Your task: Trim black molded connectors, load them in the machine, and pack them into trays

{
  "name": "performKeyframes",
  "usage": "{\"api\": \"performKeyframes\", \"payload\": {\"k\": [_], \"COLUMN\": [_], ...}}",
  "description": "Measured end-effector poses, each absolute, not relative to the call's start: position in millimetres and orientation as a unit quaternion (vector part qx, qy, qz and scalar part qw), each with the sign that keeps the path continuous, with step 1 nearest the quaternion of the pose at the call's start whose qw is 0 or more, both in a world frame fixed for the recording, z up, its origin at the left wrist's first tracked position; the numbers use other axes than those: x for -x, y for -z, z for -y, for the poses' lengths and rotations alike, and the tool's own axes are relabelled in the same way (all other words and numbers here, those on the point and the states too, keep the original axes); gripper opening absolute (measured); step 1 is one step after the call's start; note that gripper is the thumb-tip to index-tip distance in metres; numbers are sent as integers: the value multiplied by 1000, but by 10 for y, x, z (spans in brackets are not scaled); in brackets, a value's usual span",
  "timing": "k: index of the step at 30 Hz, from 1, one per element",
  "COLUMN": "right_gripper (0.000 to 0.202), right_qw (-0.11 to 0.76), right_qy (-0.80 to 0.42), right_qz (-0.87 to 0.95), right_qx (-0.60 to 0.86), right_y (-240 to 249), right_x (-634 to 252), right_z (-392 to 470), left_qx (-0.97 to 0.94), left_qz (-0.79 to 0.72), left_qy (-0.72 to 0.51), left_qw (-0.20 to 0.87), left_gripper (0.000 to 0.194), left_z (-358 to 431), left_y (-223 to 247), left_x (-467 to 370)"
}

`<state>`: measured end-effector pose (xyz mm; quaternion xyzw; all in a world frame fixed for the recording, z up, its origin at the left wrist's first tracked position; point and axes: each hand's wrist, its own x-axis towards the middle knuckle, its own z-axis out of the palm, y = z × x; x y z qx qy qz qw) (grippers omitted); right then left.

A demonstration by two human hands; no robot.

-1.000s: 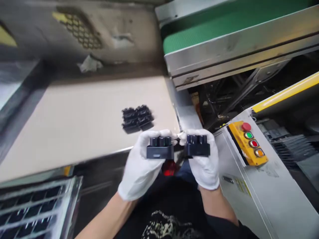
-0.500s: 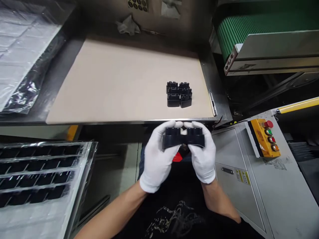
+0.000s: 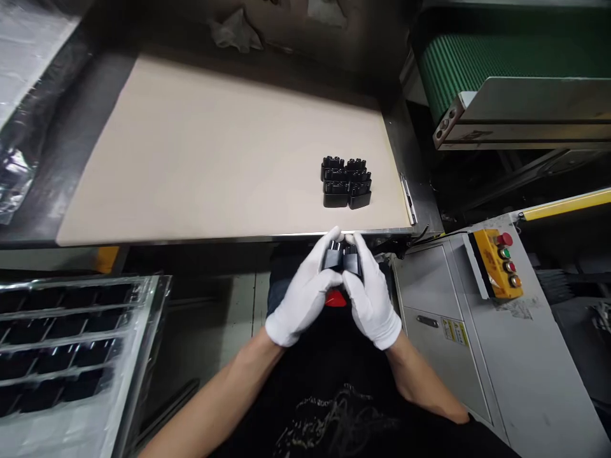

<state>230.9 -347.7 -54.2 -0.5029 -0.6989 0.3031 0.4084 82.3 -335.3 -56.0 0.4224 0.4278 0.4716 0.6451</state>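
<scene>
White gloves cover both hands, which meet just in front of the bench's near edge. Between the fingers and thumb of my left hand (image 3: 308,292) is a small black plastic part (image 3: 333,257). My right hand (image 3: 370,292) grips a second black plastic part (image 3: 352,261), turned at an angle beside the first. Fingers and thumbs hide much of both pieces. On the beige sheet, beyond the hands and slightly right, stand several similar black parts (image 3: 335,198) grouped in two columns, with small posts on top.
The beige sheet (image 3: 214,146) lies on a metal bench. Left below is a clear plastic tray (image 3: 138,331) of black pieces. A green conveyor (image 3: 458,63) stands at upper right. A yellow button box (image 3: 497,264) sits on a grey cabinet (image 3: 429,280) at right.
The two black parts have turned from a broad side view to a narrower, angled one, and my hands have drawn closer together. The camera view has shifted slightly.
</scene>
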Motion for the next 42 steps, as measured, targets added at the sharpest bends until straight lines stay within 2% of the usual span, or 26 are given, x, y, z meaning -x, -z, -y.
{"api": "performKeyframes", "payload": {"k": [3, 7, 10, 15, 30, 42], "right_gripper": [58, 45, 53, 56, 61, 60], "right_qw": [426, 497, 543, 556, 567, 552], "right_qy": [-325, -351, -348, -334, -368, -328], "right_qz": [675, 625, 610, 621, 600, 627], "right_qx": [508, 489, 461, 441, 428, 442], "right_y": [579, 373, 123, 13, 183, 211], "right_x": [-2357, -2424, -2428, -2341, -2232, -2181], "right_z": [3507, 3492, 3442, 3369, 3392, 3373], "left_qx": [-439, -609, -637, -570, -496, -455], "left_qz": [-408, -391, -368, -369, -421, -431], "left_qy": [-451, -496, -563, -617, -625, -635], "left_qw": [661, 480, 377, 398, 431, 452], "left_gripper": [67, 60, 70, 71, 70, 70], "left_z": [3379, 3422, 3424, 3429, 3521, 3520], "left_y": [517, 315, 208, 234, 362, 448], "left_x": [-703, -579, -561, -587, -596, -570]}}
